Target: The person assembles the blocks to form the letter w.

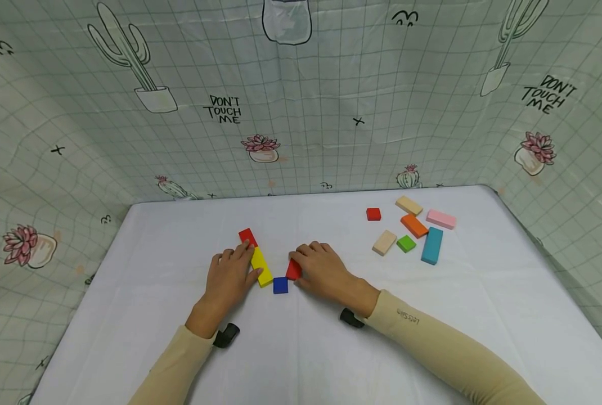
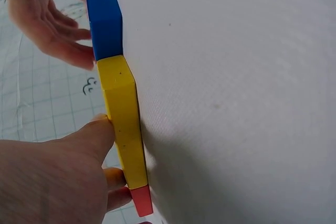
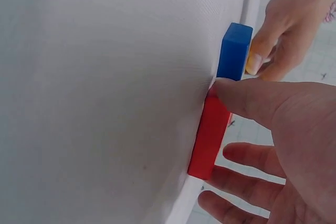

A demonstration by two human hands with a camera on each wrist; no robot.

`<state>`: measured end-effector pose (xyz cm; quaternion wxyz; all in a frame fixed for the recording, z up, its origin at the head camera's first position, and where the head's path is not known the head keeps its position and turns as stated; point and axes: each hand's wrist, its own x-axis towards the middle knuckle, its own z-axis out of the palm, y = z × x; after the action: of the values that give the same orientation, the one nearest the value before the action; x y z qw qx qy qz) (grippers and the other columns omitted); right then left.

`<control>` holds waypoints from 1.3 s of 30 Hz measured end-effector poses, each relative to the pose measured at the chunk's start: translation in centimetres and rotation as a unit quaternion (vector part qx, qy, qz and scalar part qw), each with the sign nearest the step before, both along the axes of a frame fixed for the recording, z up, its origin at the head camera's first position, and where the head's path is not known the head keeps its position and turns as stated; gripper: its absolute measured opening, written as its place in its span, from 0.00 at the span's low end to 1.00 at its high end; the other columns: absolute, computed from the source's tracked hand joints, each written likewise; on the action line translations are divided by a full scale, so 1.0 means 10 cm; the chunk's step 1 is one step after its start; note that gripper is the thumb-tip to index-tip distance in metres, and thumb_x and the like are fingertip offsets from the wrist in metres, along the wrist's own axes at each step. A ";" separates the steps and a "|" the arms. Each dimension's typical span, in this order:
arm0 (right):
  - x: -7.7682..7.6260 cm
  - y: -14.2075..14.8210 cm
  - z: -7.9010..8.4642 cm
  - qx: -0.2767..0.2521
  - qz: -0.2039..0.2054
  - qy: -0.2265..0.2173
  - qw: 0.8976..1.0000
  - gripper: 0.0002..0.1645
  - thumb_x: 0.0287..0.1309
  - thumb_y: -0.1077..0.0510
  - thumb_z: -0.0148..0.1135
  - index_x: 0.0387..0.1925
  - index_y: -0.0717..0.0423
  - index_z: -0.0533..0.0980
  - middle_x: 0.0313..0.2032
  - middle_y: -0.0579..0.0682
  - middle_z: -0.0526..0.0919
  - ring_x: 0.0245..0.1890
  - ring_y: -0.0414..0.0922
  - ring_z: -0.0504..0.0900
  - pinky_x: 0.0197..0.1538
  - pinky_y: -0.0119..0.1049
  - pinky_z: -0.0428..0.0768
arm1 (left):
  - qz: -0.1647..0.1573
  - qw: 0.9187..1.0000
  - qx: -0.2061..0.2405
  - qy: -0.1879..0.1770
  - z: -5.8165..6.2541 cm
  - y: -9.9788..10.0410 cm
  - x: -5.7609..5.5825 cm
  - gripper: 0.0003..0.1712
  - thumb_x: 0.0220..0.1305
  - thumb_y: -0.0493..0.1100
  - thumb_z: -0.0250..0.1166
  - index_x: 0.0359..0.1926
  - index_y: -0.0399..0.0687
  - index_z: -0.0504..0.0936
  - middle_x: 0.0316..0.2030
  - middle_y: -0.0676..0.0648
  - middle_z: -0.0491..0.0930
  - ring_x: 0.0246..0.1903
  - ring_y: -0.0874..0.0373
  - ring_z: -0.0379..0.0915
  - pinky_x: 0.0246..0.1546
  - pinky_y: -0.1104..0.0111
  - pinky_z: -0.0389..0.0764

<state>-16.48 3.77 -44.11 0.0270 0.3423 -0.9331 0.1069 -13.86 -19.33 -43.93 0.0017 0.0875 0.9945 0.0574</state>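
On the table (image 1: 281, 354), hands (image 1: 230, 275) (image 1: 326, 273) angle inward, left touching yellow block (image 1: 263, 271), right pinching red block (image 1: 293, 271).

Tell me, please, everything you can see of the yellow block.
The yellow block is a long rectangular piece, smooth like painted wood, with a few small dark specks. It lies lengthwise on the white surface, its far end angled leftward. That end seems to touch a red block; its near end seems to meet a blue block at the corner. The left hand's grip has its thumb against it, other fingers near the red end.
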 end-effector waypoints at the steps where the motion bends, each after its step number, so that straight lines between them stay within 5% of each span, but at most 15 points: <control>1: 0.00 0.00 0.00 0.000 -0.002 0.000 1.000 0.32 0.61 0.49 0.78 0.63 0.56 0.81 0.59 0.54 0.85 0.58 0.54 0.80 0.67 0.51 0.76 | 0.000 1.000 -0.001 -0.001 0.00 0.00 0.00 0.38 0.73 0.55 0.69 0.74 0.39 0.73 0.74 0.37 0.71 0.65 0.37 0.70 0.70 0.41 0.68; 18: -0.02 0.39 0.14 0.009 -0.062 -0.025 0.998 0.37 0.64 0.48 0.75 0.70 0.56 0.76 0.67 0.56 0.79 0.67 0.57 0.76 0.73 0.55 0.71 | 0.000 1.000 0.002 0.010 0.00 0.01 0.02 0.38 0.72 0.53 0.70 0.74 0.38 0.73 0.73 0.37 0.72 0.65 0.37 0.70 0.69 0.41 0.69; 39: -0.20 1.23 0.10 -0.007 -0.164 -0.015 0.986 0.39 0.64 0.49 0.75 0.70 0.62 0.74 0.70 0.64 0.75 0.67 0.66 0.72 0.72 0.64 0.68 | -0.001 1.000 0.003 0.003 0.00 0.00 0.02 0.39 0.72 0.53 0.69 0.75 0.38 0.72 0.73 0.36 0.71 0.66 0.37 0.69 0.69 0.41 0.68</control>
<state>-18.43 16.04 -43.13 0.0327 0.1831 -0.9761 0.1126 -13.65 -19.37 -43.91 -0.0020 0.0885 0.9942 0.0606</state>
